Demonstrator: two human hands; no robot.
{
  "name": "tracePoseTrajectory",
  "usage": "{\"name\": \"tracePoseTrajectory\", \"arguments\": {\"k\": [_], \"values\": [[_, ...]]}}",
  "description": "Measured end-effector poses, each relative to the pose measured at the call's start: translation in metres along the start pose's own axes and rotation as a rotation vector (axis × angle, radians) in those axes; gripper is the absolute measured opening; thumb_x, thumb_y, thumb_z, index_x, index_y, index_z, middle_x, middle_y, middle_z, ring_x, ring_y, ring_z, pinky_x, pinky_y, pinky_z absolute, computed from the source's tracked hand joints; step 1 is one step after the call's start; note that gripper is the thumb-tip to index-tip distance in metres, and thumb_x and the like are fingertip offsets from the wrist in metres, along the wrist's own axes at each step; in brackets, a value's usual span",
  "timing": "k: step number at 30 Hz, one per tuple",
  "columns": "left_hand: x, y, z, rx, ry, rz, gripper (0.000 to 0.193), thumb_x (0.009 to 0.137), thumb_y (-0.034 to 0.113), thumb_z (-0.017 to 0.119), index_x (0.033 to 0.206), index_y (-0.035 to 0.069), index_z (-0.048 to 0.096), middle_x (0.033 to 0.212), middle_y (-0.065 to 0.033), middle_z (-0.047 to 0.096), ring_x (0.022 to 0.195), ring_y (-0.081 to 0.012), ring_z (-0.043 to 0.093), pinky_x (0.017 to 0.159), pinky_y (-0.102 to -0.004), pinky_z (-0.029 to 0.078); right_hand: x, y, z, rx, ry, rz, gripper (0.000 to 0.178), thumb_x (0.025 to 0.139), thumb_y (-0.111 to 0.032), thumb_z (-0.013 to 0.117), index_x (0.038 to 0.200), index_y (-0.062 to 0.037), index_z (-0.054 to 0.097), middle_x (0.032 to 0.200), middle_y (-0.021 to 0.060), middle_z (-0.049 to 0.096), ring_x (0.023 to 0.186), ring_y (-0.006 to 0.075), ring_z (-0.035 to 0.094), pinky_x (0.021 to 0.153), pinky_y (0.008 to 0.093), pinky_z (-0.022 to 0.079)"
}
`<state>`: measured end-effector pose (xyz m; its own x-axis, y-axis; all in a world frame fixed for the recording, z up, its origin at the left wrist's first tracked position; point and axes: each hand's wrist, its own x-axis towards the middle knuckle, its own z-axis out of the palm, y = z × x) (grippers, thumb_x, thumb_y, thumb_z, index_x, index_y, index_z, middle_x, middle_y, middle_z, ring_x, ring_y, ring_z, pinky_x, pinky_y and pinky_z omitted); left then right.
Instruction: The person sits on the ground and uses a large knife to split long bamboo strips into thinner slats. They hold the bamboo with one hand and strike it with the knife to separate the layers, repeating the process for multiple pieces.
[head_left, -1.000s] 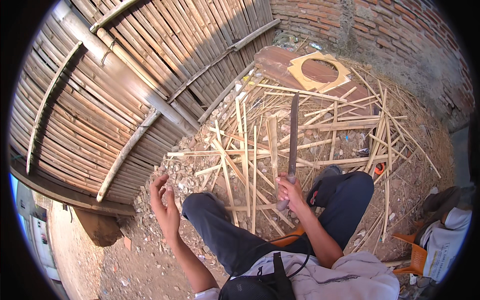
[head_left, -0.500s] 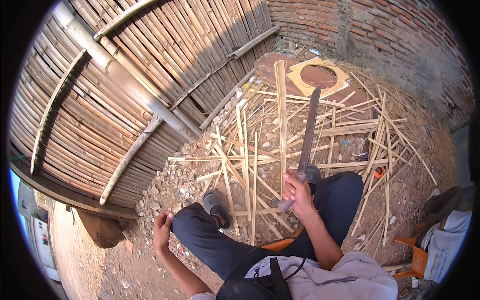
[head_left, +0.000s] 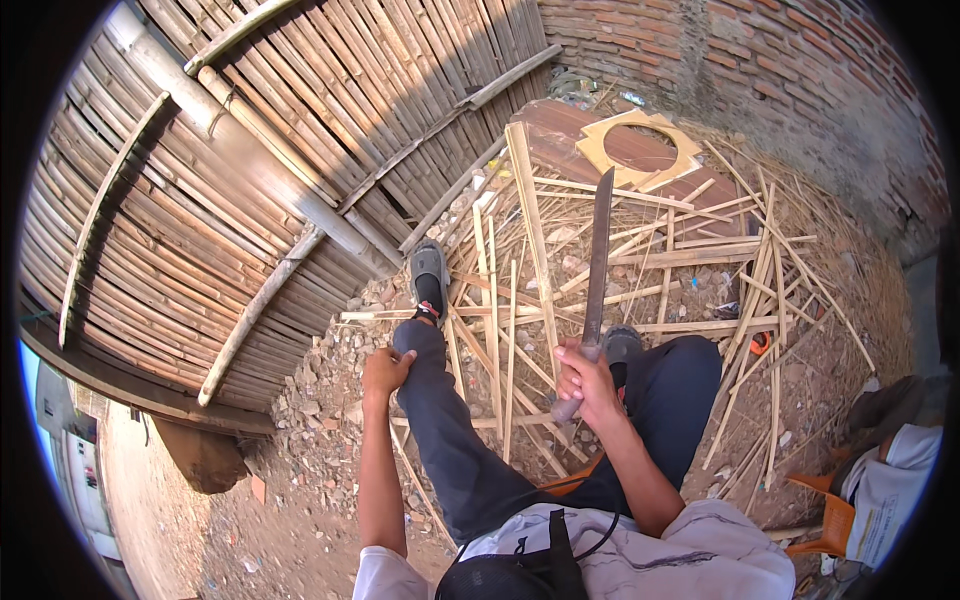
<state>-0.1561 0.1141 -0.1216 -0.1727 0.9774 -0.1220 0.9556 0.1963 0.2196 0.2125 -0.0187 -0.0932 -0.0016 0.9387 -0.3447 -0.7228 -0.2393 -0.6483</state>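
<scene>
My right hand (head_left: 588, 382) is closed round the handle of a machete (head_left: 598, 255), whose dark blade points up and away from me. A long flat bamboo strip (head_left: 533, 225) stands slanted just left of the blade. Its lower end meets the thumb of that same hand, which appears to grip it along with the handle. My left hand (head_left: 385, 374) rests against the side of my left knee, thumb stretched out over the trouser leg, nothing visible in it. Its other fingers are partly hidden. Many split bamboo strips (head_left: 492, 330) lie crossed on the ground around my feet.
Ahead lies a brown board (head_left: 552, 133) with a yellowish frame (head_left: 592, 140) with a round hole on it. A bamboo-slat wall (head_left: 300, 150) rises at left, a brick wall (head_left: 770, 70) at the back. An orange chair (head_left: 835, 515) with cloth stands at right.
My left leg has stretched forward, its foot now farther away. My left hand has shifted right along with the knee. The upright bamboo strip has tilted left, and the machete has moved slightly left.
</scene>
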Motion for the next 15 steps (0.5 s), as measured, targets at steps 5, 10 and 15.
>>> {"name": "tracePoseTrajectory", "arguments": {"k": [5, 10, 15], "values": [[0.076, 0.019, 0.058, 0.117, 0.169, 0.184, 0.033, 0.091, 0.032, 0.071, 0.09, 0.0, 0.074, 0.089, -0.0253, 0.074, 0.089, -0.0433, 0.072, 0.084, -0.0528, 0.056, 0.004, 0.007, -0.005, -0.013, 0.037, 0.037, 0.021, 0.095, -0.013, 0.071, 0.11, -0.0052, 0.061, 0.056, -0.0084, 0.039, 0.041, 0.005, 0.036, 0.045, 0.0259, 0.033], [0.103, 0.005, 0.068, -0.042, 0.199, 0.149, 0.03, 0.09, 0.028, 0.07, 0.097, -0.001, 0.071, 0.087, -0.0272, 0.072, 0.091, -0.0453, 0.07, 0.083, -0.0542, 0.054, 0.004, 0.007, -0.011, -0.018, 0.054, 0.042, 0.022, 0.094, -0.013, 0.072, 0.111, -0.004, 0.061, 0.056, -0.0077, 0.041, 0.041, 0.0052, 0.037, 0.044, 0.026, 0.034], [0.117, -0.003, 0.079, -0.213, -0.057, 0.135, 0.042, 0.089, 0.042, 0.071, 0.093, 0.0, 0.074, 0.095, -0.0262, 0.074, 0.094, -0.0385, 0.073, 0.085, -0.0488, 0.055, 0.011, 0.011, -0.018, -0.052, 0.104, 0.045, 0.017, 0.096, -0.011, 0.07, 0.109, -0.0072, 0.06, 0.056, -0.0073, 0.04, 0.039, 0.0049, 0.035, 0.043, 0.0267, 0.034]]}}
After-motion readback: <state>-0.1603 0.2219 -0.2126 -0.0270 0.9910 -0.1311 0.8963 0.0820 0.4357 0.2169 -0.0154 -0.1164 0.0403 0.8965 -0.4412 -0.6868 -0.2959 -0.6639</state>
